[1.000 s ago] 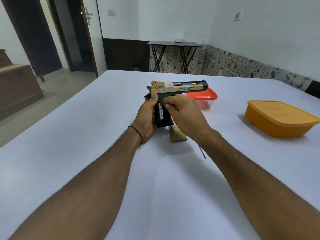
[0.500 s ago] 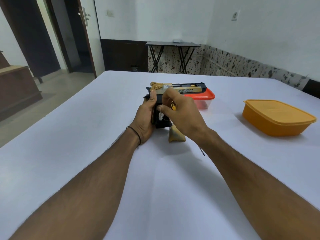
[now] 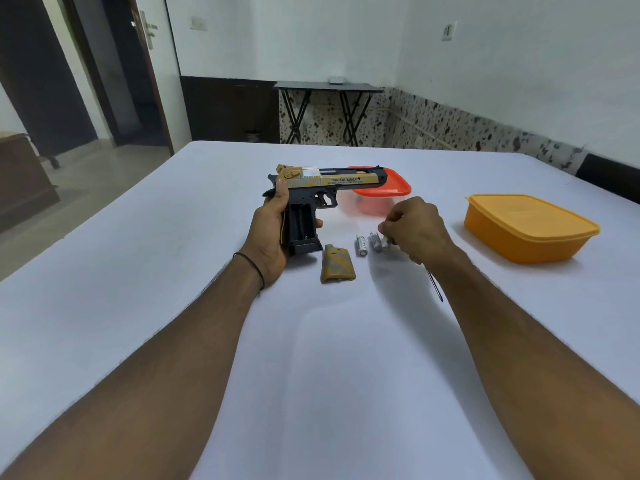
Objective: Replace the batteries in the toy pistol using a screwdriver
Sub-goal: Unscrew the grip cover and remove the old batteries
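Note:
My left hand grips the black and gold toy pistol by the handle and holds it upright above the table. Its battery bay is uncovered and looks empty. The gold grip cover lies on the table beside it. One battery lies loose to the cover's right. My right hand is at the table with its fingertips pinched on a second battery, which is blurred. A thin screwdriver shaft sticks out from under that wrist.
A red-lidded clear box stands behind the pistol. An orange lidded box sits at the right. The white table ends close on the left, with floor and a doorway beyond. A folding table stands at the far wall.
My right hand left the pistol's handle and moved right and down to the table. Two batteries now lie by the grip cover, and the bay shows open.

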